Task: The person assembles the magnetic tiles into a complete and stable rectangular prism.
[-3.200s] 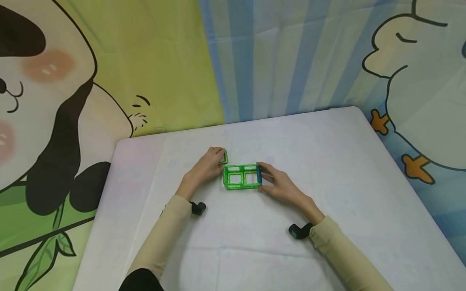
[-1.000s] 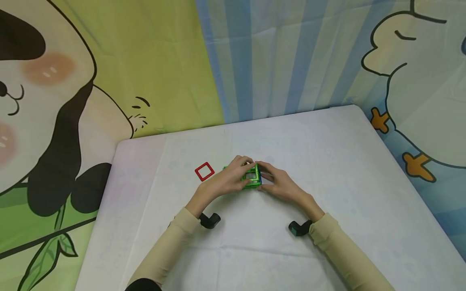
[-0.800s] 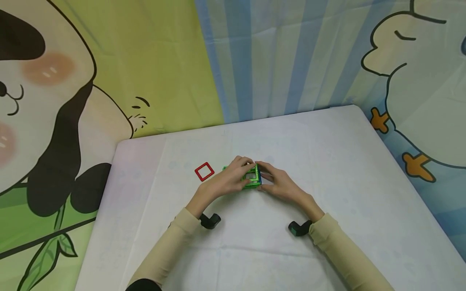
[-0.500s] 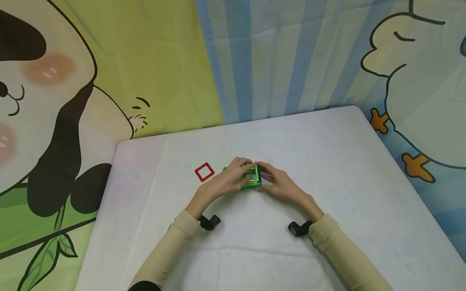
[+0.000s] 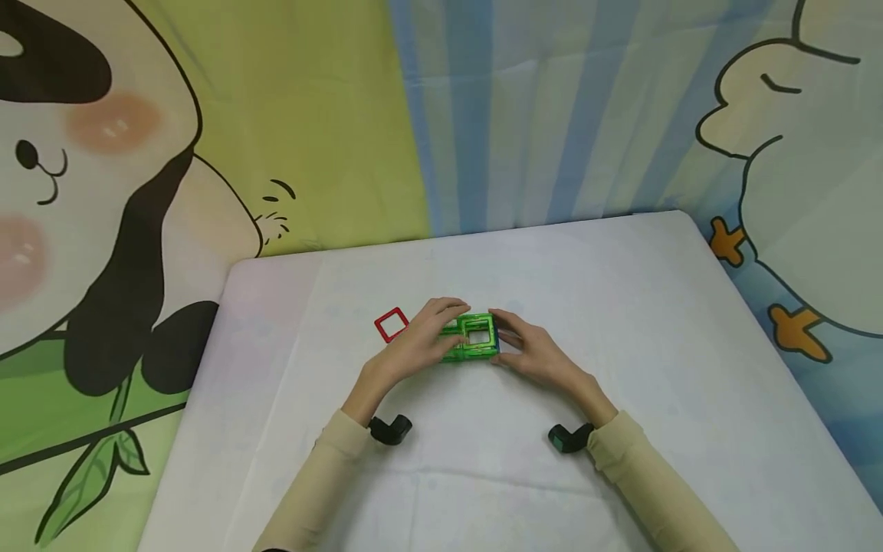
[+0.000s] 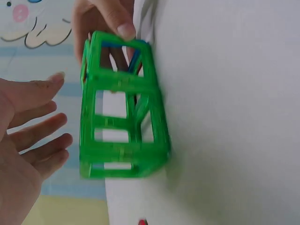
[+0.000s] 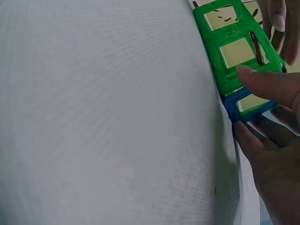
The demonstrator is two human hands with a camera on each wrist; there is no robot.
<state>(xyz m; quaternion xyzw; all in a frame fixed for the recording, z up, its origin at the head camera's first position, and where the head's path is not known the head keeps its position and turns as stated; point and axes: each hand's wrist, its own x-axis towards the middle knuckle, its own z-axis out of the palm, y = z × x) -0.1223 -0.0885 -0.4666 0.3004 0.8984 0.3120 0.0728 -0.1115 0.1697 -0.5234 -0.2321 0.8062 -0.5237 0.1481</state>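
A box built of green magnetic tiles (image 5: 479,353), two squares long, stands on the white table. A blue tile (image 7: 233,110) closes its right end. My right hand (image 5: 534,353) holds that end, the thumb on the green top edge and a finger at the blue tile's lower edge in the right wrist view. My left hand (image 5: 417,341) is at the box's left half, hiding part of it in the head view. The left wrist view shows its fingers spread and apart from the green box (image 6: 123,151).
A loose red square tile (image 5: 382,332) lies on the table left of the box, partly behind my left hand. The white tabletop (image 5: 497,475) reaches back to a printed curtain (image 5: 345,138). Black wrist mounts (image 5: 390,430) stick out inward below both hands.
My left hand first held a green tile beside the box, then moved onto the box, and has now drawn slightly left off it. The red tile came into view. My right hand stays put.
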